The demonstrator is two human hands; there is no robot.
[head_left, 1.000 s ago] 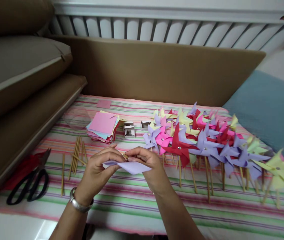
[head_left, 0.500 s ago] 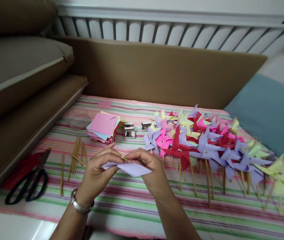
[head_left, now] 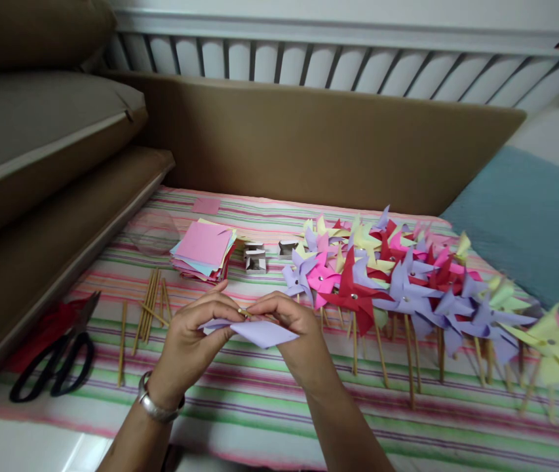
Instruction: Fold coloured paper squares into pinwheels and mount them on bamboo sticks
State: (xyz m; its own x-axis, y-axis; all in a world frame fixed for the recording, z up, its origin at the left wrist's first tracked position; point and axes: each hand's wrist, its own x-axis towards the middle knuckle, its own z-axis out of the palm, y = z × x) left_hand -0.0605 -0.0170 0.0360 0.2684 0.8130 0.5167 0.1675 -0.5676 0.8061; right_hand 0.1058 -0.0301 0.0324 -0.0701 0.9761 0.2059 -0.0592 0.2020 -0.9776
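Head view, from the left edge across: black-handled scissors (head_left: 53,357) lie on the striped cloth (head_left: 259,406) beside a scrap of red paper (head_left: 46,331). Next come loose wooden sticks (head_left: 151,305), some bundled, one lying apart, and behind them a stack of coloured paper squares (head_left: 204,250) with a pink sheet on top. Two small grey boxes (head_left: 255,259) sit just right of the stack.

In the middle, above the near edge of the cloth, the left hand (head_left: 191,337), with a metal watch on its wrist, and the right hand (head_left: 291,331) meet over a lilac paper piece (head_left: 262,332). Both hands have their fingertips pinched narrow: thumb and forefinger of each close on the folded paper and on the tip of a thin stick (head_left: 246,313) at its centre. The paper is held off the cloth, not resting on it.

The paper looks very light and limp, likely to crease or tear if squeezed hard, so a gentle pinch near the centre, where the folded points gather, seems the safest hold; the stick appears stiff but thin and easily snapped.

To the right, a crowded row of finished pinwheels (head_left: 407,282) in lilac, pink, red and yellow lies on the cloth, sticks pointing toward the person.
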